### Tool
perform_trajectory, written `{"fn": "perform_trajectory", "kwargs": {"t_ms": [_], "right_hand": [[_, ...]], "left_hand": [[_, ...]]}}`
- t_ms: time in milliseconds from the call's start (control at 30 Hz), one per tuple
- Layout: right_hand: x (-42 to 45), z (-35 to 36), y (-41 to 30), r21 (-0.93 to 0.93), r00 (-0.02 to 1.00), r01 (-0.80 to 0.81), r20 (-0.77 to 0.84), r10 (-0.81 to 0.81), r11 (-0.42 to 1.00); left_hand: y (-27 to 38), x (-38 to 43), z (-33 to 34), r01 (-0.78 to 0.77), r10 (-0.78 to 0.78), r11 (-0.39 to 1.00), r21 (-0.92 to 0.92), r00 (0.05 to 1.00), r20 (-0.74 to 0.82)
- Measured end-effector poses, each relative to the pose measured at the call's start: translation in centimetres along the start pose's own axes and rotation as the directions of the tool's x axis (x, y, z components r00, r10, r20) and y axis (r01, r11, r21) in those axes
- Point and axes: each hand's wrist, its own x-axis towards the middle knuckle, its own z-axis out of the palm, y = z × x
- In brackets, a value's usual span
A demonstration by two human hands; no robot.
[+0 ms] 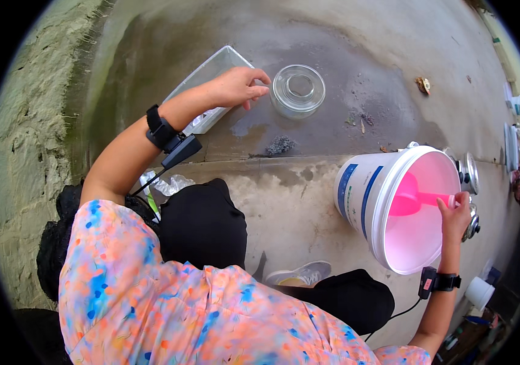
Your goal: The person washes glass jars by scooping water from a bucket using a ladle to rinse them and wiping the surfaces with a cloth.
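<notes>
My right hand point(455, 214) grips the handle end of a pink plastic scoop point(407, 196), whose bowl is inside a white plastic bucket point(381, 182) with blue bands. The bucket's mouth faces the right and towards me; its inside looks pink. My left hand point(246, 86) hovers with its fingers apart, beside a round clear glass vessel point(298, 91) on the wet concrete floor. Under my left wrist and forearm lies a clear rectangular plastic bin point(223, 59), with some shiny material partly visible inside.
A grey scouring-like clump point(281, 144) lies on the floor before me. Metal pot lids point(471, 173) are behind the bucket. Crumpled plastic packaging point(173, 185) is by my left knee. A rough wall point(31, 150) borders the left, and a small white bucket point(479, 293) stands at lower right.
</notes>
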Motion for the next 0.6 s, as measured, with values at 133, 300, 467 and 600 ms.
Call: {"fn": "perform_trajectory", "kwargs": {"t_ms": [133, 300, 467, 600], "right_hand": [[-1.7, 0.0, -2.4, -0.167, 0.907, 0.111, 0.420, -0.031, 0.980], [-4.2, 5.0, -4.3, -0.390, 0.683, 0.370, 0.729, 0.038, 0.843], [-3.2, 5.8, -3.7, -0.152, 0.238, -0.314, 0.943, 0.233, 0.937], [-4.0, 6.0, -3.6, -0.062, 0.079, -0.766, 0.979, 0.190, 0.640]], "left_hand": [[0.8, 0.1, 0.7, 0.000, 0.000, 0.997, -0.078, 1.000, -0.002], [2.9, 0.3, 3.3, -0.152, 0.145, 0.983, 0.103, 0.987, 0.076], [4.4, -0.7, 4.2, -0.216, 0.203, 0.966, 0.145, 0.974, 0.103], [4.1, -0.5, 4.0, -0.179, 0.172, 0.982, 0.066, 0.980, 0.097]]}}
